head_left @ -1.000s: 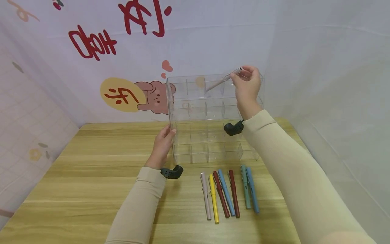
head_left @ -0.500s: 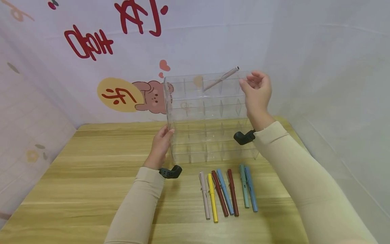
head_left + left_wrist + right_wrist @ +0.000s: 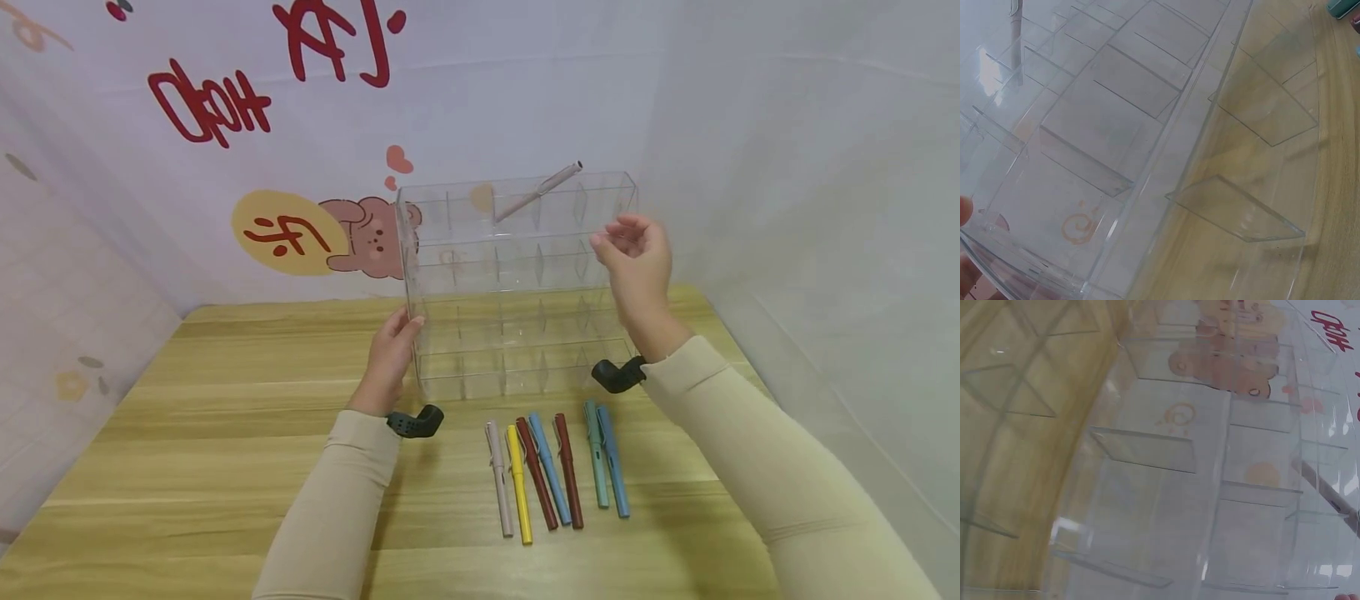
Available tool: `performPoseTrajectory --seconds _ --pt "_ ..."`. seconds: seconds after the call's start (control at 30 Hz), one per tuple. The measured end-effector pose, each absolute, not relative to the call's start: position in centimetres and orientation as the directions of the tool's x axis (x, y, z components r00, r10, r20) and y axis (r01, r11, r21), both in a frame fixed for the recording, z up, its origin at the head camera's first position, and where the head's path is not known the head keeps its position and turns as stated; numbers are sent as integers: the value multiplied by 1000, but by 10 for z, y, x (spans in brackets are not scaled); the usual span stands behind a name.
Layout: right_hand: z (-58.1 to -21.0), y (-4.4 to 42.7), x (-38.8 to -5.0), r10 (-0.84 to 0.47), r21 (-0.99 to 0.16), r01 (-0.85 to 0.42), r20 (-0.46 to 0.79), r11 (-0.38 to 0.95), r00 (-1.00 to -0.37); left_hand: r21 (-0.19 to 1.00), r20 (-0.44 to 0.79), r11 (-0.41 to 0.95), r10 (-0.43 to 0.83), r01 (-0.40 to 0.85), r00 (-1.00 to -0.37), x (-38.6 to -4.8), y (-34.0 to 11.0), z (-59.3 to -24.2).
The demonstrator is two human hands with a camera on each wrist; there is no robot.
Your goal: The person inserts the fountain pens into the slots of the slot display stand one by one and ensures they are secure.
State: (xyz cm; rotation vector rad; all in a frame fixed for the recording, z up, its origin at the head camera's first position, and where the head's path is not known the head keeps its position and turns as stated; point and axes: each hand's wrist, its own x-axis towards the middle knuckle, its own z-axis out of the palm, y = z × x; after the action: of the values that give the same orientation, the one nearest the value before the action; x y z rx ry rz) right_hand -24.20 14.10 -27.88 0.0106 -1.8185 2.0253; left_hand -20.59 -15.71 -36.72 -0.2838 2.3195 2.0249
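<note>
A clear tiered rack [image 3: 517, 292] with dividers stands upright on the table. My left hand [image 3: 388, 358] grips its left edge, thumb on the front; in the left wrist view fingertips [image 3: 965, 211] touch the clear wall. A pale pinkish-grey pen [image 3: 538, 192] leans slanted in the top tier, its upper end sticking out above the rim; the right wrist view shows this pen [image 3: 1329, 490] too. My right hand [image 3: 639, 271] hovers by the rack's right side with fingers loosely bent and nothing held.
In front of the rack several pens lie on the wooden table [image 3: 247, 433]: a pale pen [image 3: 501, 483], a yellow pen [image 3: 520, 487], two dark red, two blue, and a green pen [image 3: 597, 458]. A printed white curtain [image 3: 525, 100] hangs behind.
My right hand has let go of the pale pen in the top tier and moved right and down. The left hand keeps its grip on the rack.
</note>
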Motion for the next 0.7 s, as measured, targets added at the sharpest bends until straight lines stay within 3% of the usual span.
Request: performPoseTrajectory --seconds 0.37,0.7 --pt "-313 159 -215 229 -966 -253 259 57 -938 981 -141 118 -91 -151 -986 -208 -158 -371" --pt "-344 178 -184 95 -935 -194 231 296 -968 982 -138 120 -92 -148 -986 -206 -157 -368"
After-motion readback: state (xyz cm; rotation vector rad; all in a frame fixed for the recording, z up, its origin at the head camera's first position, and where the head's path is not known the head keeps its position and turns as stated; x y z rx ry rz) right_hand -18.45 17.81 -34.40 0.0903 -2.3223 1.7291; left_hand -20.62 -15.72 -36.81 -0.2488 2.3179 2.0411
